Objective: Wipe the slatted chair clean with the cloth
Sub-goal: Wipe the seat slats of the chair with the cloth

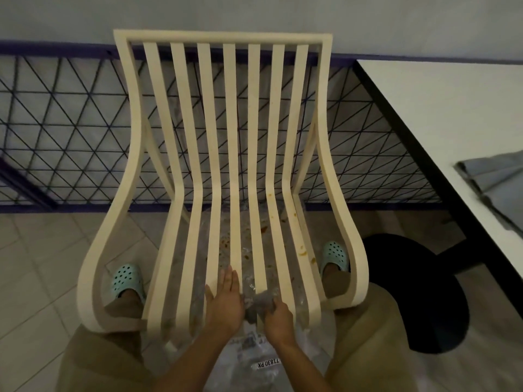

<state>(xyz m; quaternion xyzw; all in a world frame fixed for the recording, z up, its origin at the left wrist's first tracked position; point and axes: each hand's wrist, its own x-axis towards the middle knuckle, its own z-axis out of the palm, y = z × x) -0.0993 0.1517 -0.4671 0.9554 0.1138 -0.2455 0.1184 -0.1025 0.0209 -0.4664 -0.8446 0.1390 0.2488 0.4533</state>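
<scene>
Cream slatted chair (232,137), seen from above, two hands placed at the front edge of its seat.
A teal clog (126,278) was recorded at the left, beside the frame. The left hand (225,301) was laid flat on the middle slats, fingers straight, nothing held. Just to its right a crumpled grey cloth (261,302) was set against a slat and clamped in the curled fingers of the right hand (278,318). Orange stains (302,253) were noted on the right-hand slats; a second teal clog (335,254), a black round base (410,278) and a white table (438,108) were listed further right.
</scene>
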